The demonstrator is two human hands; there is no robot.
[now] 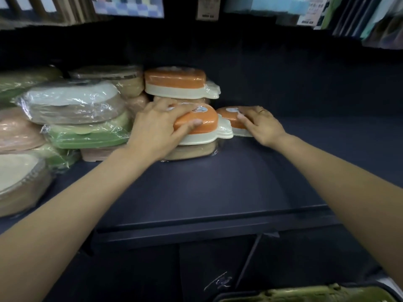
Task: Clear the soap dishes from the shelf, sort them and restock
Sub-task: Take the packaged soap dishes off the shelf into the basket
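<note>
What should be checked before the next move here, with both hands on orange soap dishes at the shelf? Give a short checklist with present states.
1. Left hand has a grip on the orange soap dish atop the short stack: ok, thumb and fingers curl round it.
2. Right hand has the second orange dish: ok, fingers lie over it, ring visible.
3. Second dish sits on the shelf: ok, it rests on the board.
4. Upper orange dish behind is stable: cannot tell, its support is hidden.
5. Beige dish under the left-hand dish stays put: cannot tell.
6. Wrapped stacks at left are out of the hands' way: ok.
</note>
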